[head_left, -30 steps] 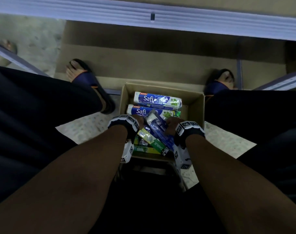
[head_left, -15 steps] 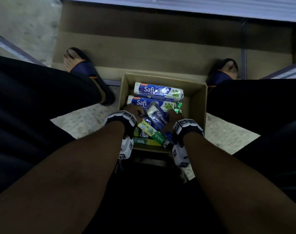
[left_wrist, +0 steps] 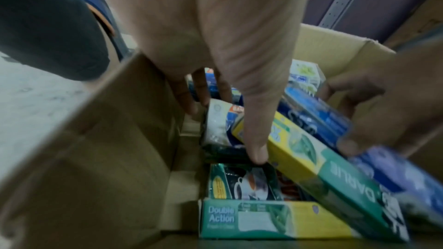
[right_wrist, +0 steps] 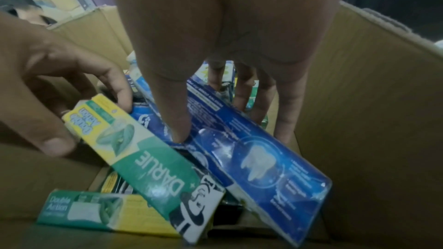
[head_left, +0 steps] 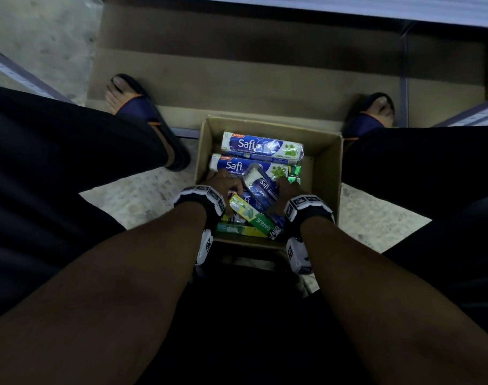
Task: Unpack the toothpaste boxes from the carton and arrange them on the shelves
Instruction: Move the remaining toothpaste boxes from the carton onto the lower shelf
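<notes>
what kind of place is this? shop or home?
Probably a shop aisle or stockroom: a carton mixing Safi boxes with a Darlie box, beside perforated metal shelf uprights on a bare floor.

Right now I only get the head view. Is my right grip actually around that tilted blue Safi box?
Observer: Yes. In the right wrist view, the right hand has its thumb on top of the blue Safi box and its fingers down the box's far side, next to the carton wall.
Operator: And the left?
Observer: The left hand pinches the yellow end of the tilted Darlie box, with its thumb along the box's side.
Operator: Anything underneath?
Observer: A dark packet picturing a teacup lies under the Darlie box.
</notes>
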Demonstrator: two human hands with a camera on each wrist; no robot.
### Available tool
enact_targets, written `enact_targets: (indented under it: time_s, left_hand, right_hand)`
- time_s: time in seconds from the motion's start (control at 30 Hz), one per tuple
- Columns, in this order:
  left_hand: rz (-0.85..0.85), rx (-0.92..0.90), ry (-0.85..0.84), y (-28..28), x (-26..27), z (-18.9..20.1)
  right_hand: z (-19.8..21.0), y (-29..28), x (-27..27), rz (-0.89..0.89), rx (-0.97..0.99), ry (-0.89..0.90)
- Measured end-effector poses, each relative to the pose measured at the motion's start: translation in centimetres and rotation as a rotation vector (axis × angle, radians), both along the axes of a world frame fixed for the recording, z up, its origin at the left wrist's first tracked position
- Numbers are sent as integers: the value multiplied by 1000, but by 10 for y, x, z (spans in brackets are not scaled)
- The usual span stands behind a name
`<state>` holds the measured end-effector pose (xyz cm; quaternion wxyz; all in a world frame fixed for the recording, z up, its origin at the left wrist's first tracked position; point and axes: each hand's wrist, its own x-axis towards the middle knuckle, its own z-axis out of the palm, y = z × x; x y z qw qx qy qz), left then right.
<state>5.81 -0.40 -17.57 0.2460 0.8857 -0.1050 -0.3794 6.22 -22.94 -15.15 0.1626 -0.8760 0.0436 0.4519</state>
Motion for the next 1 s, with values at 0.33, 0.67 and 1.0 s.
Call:
enact_targets:
  time_s: [0.33,0.67,1.0]
  left_hand:
    - [206,-171,114,-6,11,20]
    - [687,-339,267,-14,12,34]
    - [877,-248,55,-11,30,33]
  right_hand:
    - [13,-10,10,-85,106,-75]
    - [34,-10,18,-216,119,-119]
    - [25,-10,27,-521,215,-190]
